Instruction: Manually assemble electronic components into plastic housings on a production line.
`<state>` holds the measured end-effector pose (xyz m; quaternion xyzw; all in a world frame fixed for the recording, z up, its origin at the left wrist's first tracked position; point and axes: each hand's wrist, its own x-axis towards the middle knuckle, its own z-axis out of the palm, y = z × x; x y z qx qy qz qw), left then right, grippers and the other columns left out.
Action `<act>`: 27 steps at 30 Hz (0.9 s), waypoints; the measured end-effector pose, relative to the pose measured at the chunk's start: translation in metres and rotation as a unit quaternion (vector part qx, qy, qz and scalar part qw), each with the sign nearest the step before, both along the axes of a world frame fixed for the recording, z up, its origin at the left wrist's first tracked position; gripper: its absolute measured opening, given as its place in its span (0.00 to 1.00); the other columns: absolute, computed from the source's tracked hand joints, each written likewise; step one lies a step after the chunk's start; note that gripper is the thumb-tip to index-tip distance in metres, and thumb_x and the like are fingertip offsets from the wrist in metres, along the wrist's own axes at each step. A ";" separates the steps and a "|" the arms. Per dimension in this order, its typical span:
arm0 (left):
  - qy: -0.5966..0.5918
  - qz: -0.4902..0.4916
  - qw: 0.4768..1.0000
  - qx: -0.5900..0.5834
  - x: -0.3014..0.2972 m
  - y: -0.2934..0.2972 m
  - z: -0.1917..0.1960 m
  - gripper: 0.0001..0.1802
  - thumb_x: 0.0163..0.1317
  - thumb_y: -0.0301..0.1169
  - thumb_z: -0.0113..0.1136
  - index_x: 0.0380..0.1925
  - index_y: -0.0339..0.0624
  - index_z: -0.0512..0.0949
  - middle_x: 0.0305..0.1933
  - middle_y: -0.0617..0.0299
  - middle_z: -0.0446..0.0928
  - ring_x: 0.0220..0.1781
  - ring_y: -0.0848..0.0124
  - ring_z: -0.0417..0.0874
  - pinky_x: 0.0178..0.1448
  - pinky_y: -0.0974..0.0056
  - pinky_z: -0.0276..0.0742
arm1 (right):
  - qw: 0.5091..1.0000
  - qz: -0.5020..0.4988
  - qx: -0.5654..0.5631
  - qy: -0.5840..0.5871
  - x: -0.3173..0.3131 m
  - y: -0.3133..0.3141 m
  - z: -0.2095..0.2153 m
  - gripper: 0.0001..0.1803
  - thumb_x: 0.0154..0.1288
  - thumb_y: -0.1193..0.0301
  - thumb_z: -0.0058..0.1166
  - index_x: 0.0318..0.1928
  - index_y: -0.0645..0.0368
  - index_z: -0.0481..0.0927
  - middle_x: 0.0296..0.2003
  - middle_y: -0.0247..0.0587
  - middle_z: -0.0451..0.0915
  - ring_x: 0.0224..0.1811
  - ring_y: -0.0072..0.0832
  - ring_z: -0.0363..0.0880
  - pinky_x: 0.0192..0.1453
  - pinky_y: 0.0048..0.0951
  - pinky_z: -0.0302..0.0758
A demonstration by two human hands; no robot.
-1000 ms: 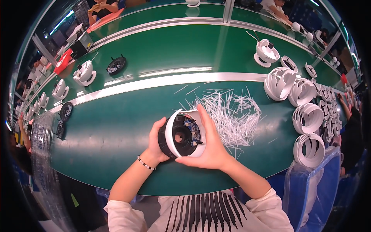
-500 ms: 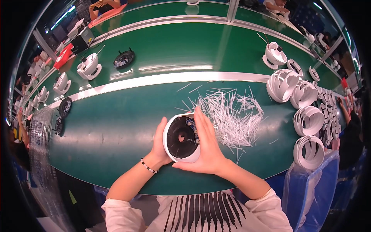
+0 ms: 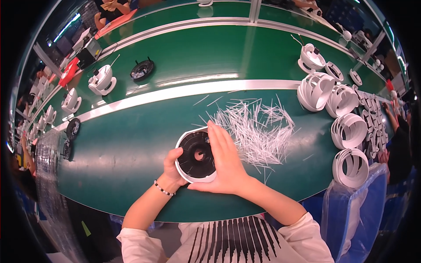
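Note:
My left hand (image 3: 173,168) grips the lower left side of a round white housing (image 3: 205,179), its thumb up against the rim. A black disc (image 3: 187,154) with a hole at its centre sits inside that housing. My right hand (image 3: 229,164) lies along the right side, fingers together and pointing away from me, covering part of the disc. Between both hands the housing is held over the near part of the green table, its open face turned up. A pile of thin white strips (image 3: 258,131) lies just beyond my right hand.
White ring-shaped parts (image 3: 349,168) are stacked along the right of the table, by a plastic-lined blue bin (image 3: 355,210). Behind a metal rail (image 3: 175,92), white housings (image 3: 102,79) and a black round part (image 3: 142,70) stand on a green belt. Other people work farther off.
The whole view has shifted slightly. My left thumb now presses on the rim, and my right hand covers more of the disc, hiding most of the blue board seen earlier.

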<state>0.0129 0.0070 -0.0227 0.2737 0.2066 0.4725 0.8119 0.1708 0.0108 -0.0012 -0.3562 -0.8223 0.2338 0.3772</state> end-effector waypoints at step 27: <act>0.078 0.266 0.961 0.004 0.118 0.317 -0.041 0.15 0.61 0.36 0.49 0.41 0.35 0.70 0.42 0.58 0.73 0.44 0.70 0.73 0.51 0.66 0.69 | 0.864 -0.450 0.205 -0.097 0.252 0.105 -0.026 0.10 0.45 0.73 0.59 0.30 0.63 0.76 0.37 0.41 0.75 0.46 0.40 0.69 0.51 0.37 0.63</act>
